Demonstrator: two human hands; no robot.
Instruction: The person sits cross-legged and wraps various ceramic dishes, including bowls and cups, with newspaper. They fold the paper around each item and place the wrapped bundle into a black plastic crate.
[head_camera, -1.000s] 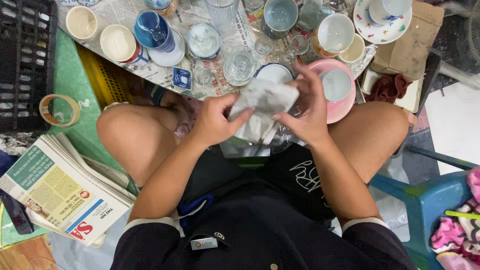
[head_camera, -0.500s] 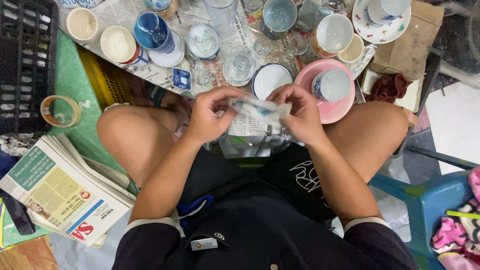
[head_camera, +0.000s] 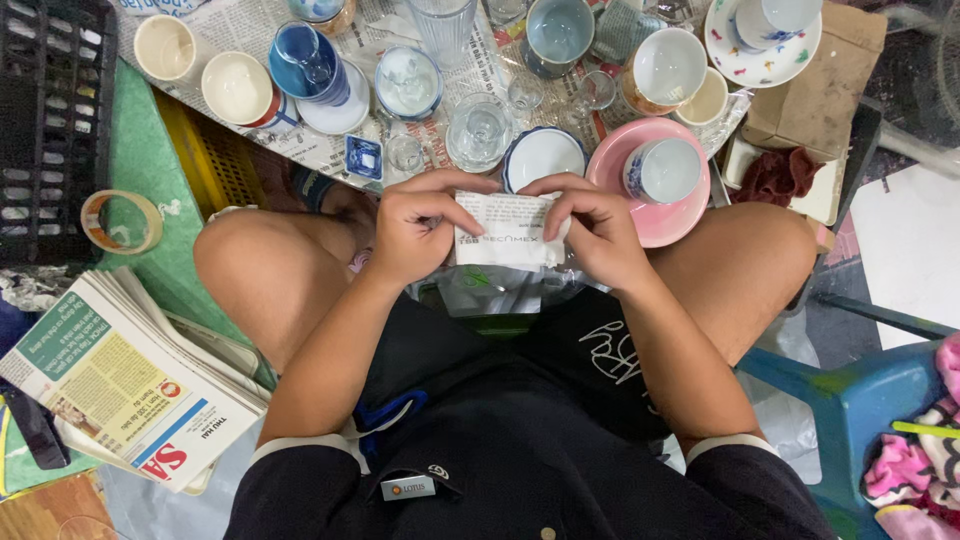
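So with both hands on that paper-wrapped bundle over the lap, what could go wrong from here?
The left hand and right hand hold the wrapped bundle only by its edges, so it may slip onto the clear bag below. The pink saucer with its cup sits close to the right hand; a knock could tip it.

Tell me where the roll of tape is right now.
In the head view, the roll of tape lies on the green mat at the far left, beside the black crate and just above the stack of newspapers, left of the person's knee.
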